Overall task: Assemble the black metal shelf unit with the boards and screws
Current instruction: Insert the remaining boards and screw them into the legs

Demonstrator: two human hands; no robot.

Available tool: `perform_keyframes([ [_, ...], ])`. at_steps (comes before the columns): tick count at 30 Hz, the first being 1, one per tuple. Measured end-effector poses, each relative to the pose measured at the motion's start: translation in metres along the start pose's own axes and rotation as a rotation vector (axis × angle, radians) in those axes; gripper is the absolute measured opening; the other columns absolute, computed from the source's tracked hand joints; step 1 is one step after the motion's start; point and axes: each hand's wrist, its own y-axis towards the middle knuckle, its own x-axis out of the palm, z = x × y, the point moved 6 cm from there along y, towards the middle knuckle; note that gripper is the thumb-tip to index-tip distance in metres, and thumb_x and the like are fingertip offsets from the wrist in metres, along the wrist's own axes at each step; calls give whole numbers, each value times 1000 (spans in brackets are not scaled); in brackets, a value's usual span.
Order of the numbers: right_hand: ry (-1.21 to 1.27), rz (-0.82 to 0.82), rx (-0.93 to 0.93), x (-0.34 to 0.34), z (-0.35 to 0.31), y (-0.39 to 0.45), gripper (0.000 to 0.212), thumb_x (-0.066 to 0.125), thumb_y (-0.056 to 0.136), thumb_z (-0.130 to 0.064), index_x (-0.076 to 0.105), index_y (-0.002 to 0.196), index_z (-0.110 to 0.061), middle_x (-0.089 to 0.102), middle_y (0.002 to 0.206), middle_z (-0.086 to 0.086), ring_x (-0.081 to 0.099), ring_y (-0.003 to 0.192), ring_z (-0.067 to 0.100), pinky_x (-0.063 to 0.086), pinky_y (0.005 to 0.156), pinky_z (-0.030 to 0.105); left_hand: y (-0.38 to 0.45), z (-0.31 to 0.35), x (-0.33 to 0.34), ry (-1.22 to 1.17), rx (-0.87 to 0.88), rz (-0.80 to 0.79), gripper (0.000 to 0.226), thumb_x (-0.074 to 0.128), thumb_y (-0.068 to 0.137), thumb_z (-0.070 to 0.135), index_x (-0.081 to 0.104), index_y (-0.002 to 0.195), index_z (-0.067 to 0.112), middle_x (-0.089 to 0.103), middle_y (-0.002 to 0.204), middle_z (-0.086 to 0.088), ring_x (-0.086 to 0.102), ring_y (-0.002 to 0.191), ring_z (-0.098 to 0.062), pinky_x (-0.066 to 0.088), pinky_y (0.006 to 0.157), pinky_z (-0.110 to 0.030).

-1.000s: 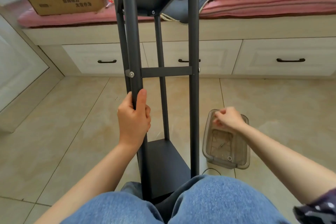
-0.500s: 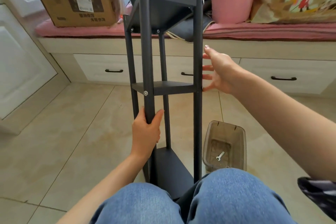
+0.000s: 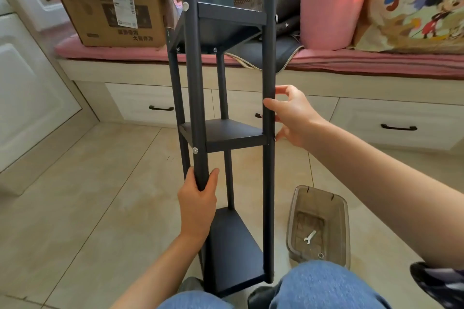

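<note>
The black shelf [image 3: 223, 133] stands at frame centre on the tiled floor [image 3: 88, 183], between the person's knees. The left hand [image 3: 198, 203] grips its near-left post, fingers clamped round it. The right hand [image 3: 293, 115] touches the right post, thumb across it, fingers apart. At lower right, a clear tub [image 3: 344, 228] holds a small wrench [image 3: 309, 236].
</note>
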Motion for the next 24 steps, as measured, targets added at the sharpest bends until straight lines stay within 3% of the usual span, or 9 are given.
perform_keyframes([
  [2, -7, 2, -28, 4, 2, 5, 34, 59, 97, -15, 45, 127, -23, 60, 116, 9, 58, 112, 31, 51, 87, 57, 4, -5, -1, 20, 6, 6, 35, 68, 95, 25, 53, 70, 45, 41, 55, 10, 40, 50, -22, 41, 45, -43],
  [6, 15, 10, -102, 9, 6, 10, 29, 57, 98, -14, 47, 123, -24, 64, 111, 9, 64, 104, 26, 52, 63, 34, 4, -19, -1, 13, -29, 24, 31, 69, 94, 27, 54, 74, 45, 40, 53, 8, 39, 48, -23, 42, 44, -47],
  [11, -49, -1, -222, 11, 21, 3, 28, 56, 99, -14, 45, 123, -24, 64, 108, 5, 67, 97, 17, 60, 76, 36, -3, -40, 0, -17, -62, -14, 12, 67, 93, 29, 56, 92, 32, 51, 52, 5, 48, 44, -13, 46, 44, -27],
  [16, -89, -30, -300, 4, 29, -5, 30, 54, 100, -15, 44, 127, -23, 60, 112, 2, 67, 98, 14, 59, 73, 29, -11, -56, 14, 32, -134, -224, 11, 67, 95, 24, 57, 98, 24, 64, 66, -2, 62, 60, -10, 49, 62, -15],
  [20, -134, -39, -301, -7, 43, -11, 29, 53, 100, -14, 44, 127, -22, 57, 116, 1, 67, 99, 14, 57, 66, 22, -19, -70, 26, 178, -258, -456, 17, 64, 97, 32, 58, 104, 18, 68, 85, 6, 64, 80, -4, 45, 66, -5],
  [22, -128, -35, -297, -16, 49, -13, 25, 53, 100, -14, 46, 120, -28, 57, 117, 0, 67, 100, 13, 56, 64, 20, -22, -70, 32, 257, -254, -527, 20, 62, 98, 33, 56, 111, 18, 63, 88, 11, 61, 81, -2, 44, 64, -5],
  [24, -121, -42, -289, -23, 54, -15, 25, 53, 100, -13, 47, 114, -33, 58, 117, 2, 66, 103, 15, 57, 68, 23, -26, -69, 38, 299, -235, -575, 14, 61, 99, 31, 54, 105, 21, 59, 83, 12, 57, 72, 3, 42, 62, -7],
])
